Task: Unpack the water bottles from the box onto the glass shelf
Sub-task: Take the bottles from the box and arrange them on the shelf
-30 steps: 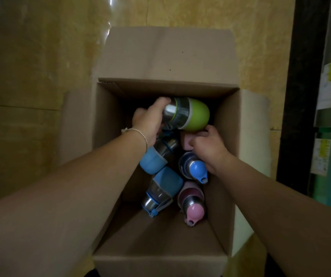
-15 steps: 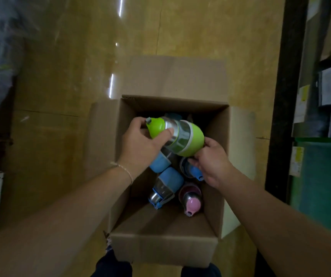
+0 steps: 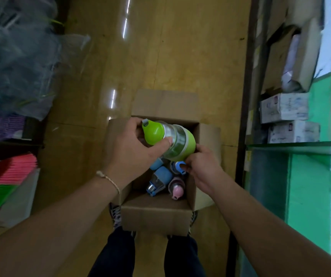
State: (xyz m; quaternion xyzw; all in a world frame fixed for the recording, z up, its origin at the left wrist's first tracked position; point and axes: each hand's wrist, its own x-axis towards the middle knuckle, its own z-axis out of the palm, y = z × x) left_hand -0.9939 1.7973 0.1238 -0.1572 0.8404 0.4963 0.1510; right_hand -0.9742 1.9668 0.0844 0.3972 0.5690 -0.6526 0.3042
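Note:
My left hand (image 3: 132, 154) grips the green water bottle (image 3: 168, 140) by its lid end and holds it on its side above the open cardboard box (image 3: 156, 214). At the bottle's base, my right hand (image 3: 202, 166) has its thumb on the green bottom and its fingers curled underneath. They sit just over a blue-capped bottle (image 3: 178, 166). A blue bottle (image 3: 159, 177) and a pink bottle (image 3: 176, 187) lie inside the box. The glass shelf (image 3: 292, 145) runs along the right, level with my right hand.
The box stands on a yellow floor between my feet. White cartons (image 3: 284, 108) sit on the glass shelf, below cardboard boxes (image 3: 294, 54). Stacked pink and green goods (image 3: 5, 186) and plastic-wrapped bundles (image 3: 15, 56) line the left side.
The green bottle has come up out of the box in my left hand. My right hand rose with it to its base. The view has pulled back, bringing the shelves into sight.

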